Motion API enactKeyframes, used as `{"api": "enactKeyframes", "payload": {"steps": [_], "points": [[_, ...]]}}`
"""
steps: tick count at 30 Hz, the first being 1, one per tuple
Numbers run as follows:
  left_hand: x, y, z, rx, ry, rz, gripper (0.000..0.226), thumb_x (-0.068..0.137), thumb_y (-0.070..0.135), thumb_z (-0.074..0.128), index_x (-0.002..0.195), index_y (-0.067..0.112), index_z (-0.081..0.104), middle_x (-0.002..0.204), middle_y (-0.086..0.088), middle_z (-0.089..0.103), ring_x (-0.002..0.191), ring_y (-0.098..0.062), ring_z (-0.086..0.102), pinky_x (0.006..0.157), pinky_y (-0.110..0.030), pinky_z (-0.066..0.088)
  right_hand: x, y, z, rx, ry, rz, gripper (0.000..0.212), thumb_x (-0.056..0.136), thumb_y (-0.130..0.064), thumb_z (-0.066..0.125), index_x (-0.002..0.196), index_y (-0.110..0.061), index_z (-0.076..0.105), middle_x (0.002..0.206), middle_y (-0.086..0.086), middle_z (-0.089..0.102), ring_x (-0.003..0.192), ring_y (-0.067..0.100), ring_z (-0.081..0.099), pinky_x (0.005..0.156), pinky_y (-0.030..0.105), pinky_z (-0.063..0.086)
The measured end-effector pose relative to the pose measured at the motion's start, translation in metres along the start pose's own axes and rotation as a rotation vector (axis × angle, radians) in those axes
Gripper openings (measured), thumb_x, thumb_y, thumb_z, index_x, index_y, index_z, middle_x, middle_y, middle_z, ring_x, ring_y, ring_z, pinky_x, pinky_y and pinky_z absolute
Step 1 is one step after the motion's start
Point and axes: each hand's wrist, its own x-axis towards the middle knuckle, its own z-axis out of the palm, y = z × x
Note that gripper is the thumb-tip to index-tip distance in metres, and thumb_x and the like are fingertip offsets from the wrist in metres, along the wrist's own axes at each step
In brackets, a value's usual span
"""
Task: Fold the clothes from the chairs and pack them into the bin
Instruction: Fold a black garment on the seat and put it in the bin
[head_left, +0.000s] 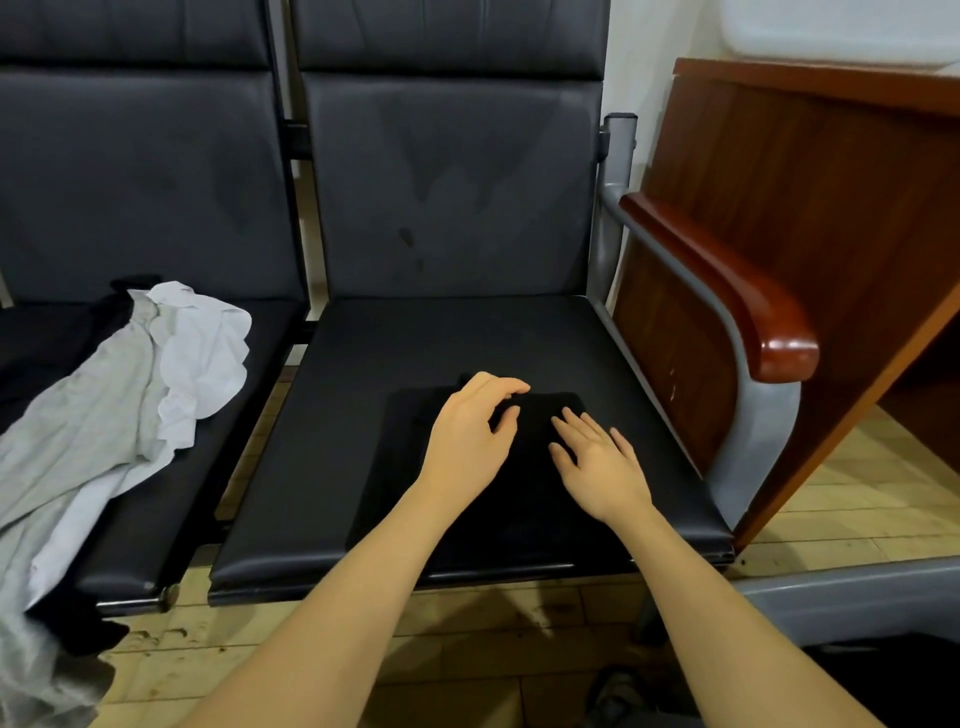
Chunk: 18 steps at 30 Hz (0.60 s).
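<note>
One black garment (415, 483) lies folded into a flat rectangle on the right-hand chair seat (623, 364), toward the seat's front edge and roughly centred between its side edges. Both of the person's hands are on it. The left hand (470, 431) rests near the garment's far edge with fingers bent loosely over the fabric; I cannot tell whether it pinches a fold or merely presses. The right hand (597, 462) lies flat just beside it, fingers straight and spread, grasping nothing, apparently smoothing the top layer. Judgement: this piece is at or near its last fold and looks ready to lift, but it is not yet packed. On the left-hand chair seat (218, 467) a crumpled light grey shirt (119, 395) sprawls unfolded, its lower part hanging over the seat's front edge toward the floor; a dark garment (62, 343) lies partly under it, shape unclear. So at least two pieces remain to be folded. The bin is not in view, so how much is already packed cannot be read here. A wooden desk (805, 218) stands beyond the chair's armrest (727, 280).
</note>
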Motion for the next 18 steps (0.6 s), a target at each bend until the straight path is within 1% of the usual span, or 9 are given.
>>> {"api": "enactKeyframes", "payload": {"steps": [3,5,7,8,10,12,15,17,18], "points": [[0.012,0.012,0.008,-0.016,-0.010,-0.001,0.027,0.086,0.005,0.062,0.110,0.016,0.065,0.101,0.009,0.060,0.093,-0.001,0.055,0.087,-0.021,0.046,-0.003,0.003,-0.002,0.279,0.200,0.050,0.038,0.099,-0.027,0.044,0.136,-0.019,0.051,0.142,-0.002,0.048,0.134,0.015,0.038,0.114,0.038,0.027],[0.021,0.021,0.014,-0.014,-0.034,0.003,0.027,0.087,0.007,0.062,0.111,0.017,0.065,0.103,0.008,0.061,0.093,0.000,0.054,0.088,-0.011,0.038,-0.004,0.004,-0.004,0.389,0.248,0.105,0.034,0.099,-0.024,0.046,0.130,-0.017,0.056,0.132,-0.001,0.055,0.124,0.017,0.046,0.108,0.039,0.035],[0.029,0.029,0.022,0.003,-0.068,0.005,0.027,0.088,0.008,0.061,0.113,0.017,0.064,0.105,0.007,0.062,0.095,-0.001,0.055,0.087,-0.005,0.032,-0.005,0.004,-0.007,0.469,0.266,0.140,0.031,0.099,-0.023,0.045,0.127,-0.015,0.058,0.124,0.000,0.057,0.116,0.015,0.050,0.103,0.036,0.038],[0.032,0.032,0.027,0.009,-0.081,0.006,0.027,0.088,0.009,0.060,0.114,0.017,0.063,0.106,0.007,0.062,0.096,-0.003,0.056,0.087,-0.006,0.033,-0.006,0.003,-0.009,0.536,0.296,0.160,0.030,0.100,-0.023,0.043,0.125,-0.013,0.059,0.119,0.000,0.058,0.110,0.012,0.052,0.098,0.030,0.039],[0.035,0.037,0.036,0.031,-0.127,0.005,0.028,0.089,0.011,0.060,0.116,0.018,0.062,0.106,0.006,0.062,0.098,-0.005,0.056,0.091,-0.015,0.037,-0.006,0.001,-0.013,0.672,0.373,0.219,0.028,0.101,-0.021,0.040,0.120,-0.011,0.059,0.108,-0.002,0.056,0.099,0.007,0.052,0.085,0.019,0.036],[0.037,0.038,0.042,0.074,-0.225,0.012,0.032,0.089,0.013,0.060,0.120,0.019,0.060,0.106,0.004,0.062,0.099,-0.007,0.056,0.094,-0.024,0.041,-0.005,0.001,-0.015,0.729,0.412,0.255,0.028,0.102,-0.023,0.038,0.117,-0.012,0.060,0.104,-0.003,0.056,0.095,0.006,0.052,0.078,0.016,0.034],[0.039,0.029,0.043,0.116,-0.344,0.002,0.042,0.090,0.019,0.061,0.131,0.020,0.052,0.117,0.003,0.061,0.108,-0.011,0.054,0.100,-0.031,0.041,-0.001,0.000,-0.013,0.751,0.417,0.265,0.028,0.102,-0.026,0.038,0.116,-0.013,0.059,0.109,0.000,0.058,0.097,0.007,0.052,0.080,0.018,0.035],[0.035,0.017,0.037,0.093,-0.290,-0.049,0.041,0.092,0.023,0.058,0.133,0.019,0.051,0.126,0.002,0.057,0.116,-0.013,0.051,0.103,-0.035,0.039,0.000,0.000,-0.012,0.734,0.404,0.272,0.029,0.101,-0.029,0.041,0.119,-0.014,0.058,0.114,0.001,0.057,0.099,0.007,0.051,0.083,0.020,0.036],[0.031,0.010,0.033,0.084,-0.238,-0.075,0.038,0.093,0.022,0.056,0.131,0.017,0.054,0.126,0.001,0.058,0.117,-0.015,0.052,0.103,-0.036,0.040,0.001,0.000,-0.012,0.701,0.393,0.272,0.030,0.100,-0.030,0.042,0.121,-0.015,0.057,0.115,0.001,0.056,0.101,0.008,0.052,0.086,0.023,0.039]]}}
